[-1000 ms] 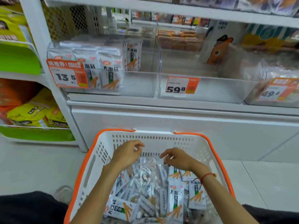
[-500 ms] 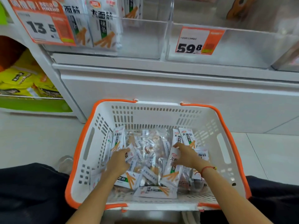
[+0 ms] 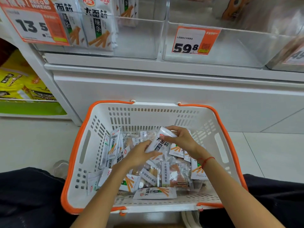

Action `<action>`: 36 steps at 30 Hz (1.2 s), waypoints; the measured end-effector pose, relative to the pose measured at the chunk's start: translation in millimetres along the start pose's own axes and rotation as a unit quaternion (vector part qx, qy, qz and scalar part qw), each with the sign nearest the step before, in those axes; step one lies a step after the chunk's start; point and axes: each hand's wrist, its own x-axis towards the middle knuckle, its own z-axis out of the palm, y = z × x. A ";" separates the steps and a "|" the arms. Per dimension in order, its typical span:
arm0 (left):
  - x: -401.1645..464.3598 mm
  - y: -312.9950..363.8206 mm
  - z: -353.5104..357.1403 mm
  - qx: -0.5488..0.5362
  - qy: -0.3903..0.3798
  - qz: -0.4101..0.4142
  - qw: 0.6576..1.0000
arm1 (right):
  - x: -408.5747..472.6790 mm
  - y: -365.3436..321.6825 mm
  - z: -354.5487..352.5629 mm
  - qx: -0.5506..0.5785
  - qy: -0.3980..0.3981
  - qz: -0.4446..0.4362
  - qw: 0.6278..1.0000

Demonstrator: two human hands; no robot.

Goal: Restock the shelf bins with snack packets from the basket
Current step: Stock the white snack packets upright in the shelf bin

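Snack packets lie heaped in the white basket with its orange rim, on the floor in front of the person, whose two bare forearms reach down into it. Above and beyond both hands runs the white shelf unit, carrying clear shelf bins. The left-hand bin, up and to the left of the left hand, has a row of white packets standing upright at its left end behind an orange price tag reading 13.5. The middle bin, up and beyond the right hand, wears a tag reading 59.8. Far out to the left of the left hand, yellow bags sit on a green-fronted shelf.

Between the two hands, raised just off the heap, is one white packet printed with orange sticks. The right hand grips its upper end, fingers curled over the top edge and thumb across the face. The left hand holds its lower end, fingers loosely bent along its left edge; how firmly I cannot tell. A red string circles the right wrist. Just beneath the right wrist lie more white packets, and nearer the person than both hands sit clear-wrapped packets with a vertical label. One white packet lies flat near the basket's near wall.
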 end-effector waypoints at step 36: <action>-7.3 12.7 -14.5 -0.361 0.128 -0.151 0.911 | -3.0 16.8 67.7 -0.114 0.064 -0.011 0.991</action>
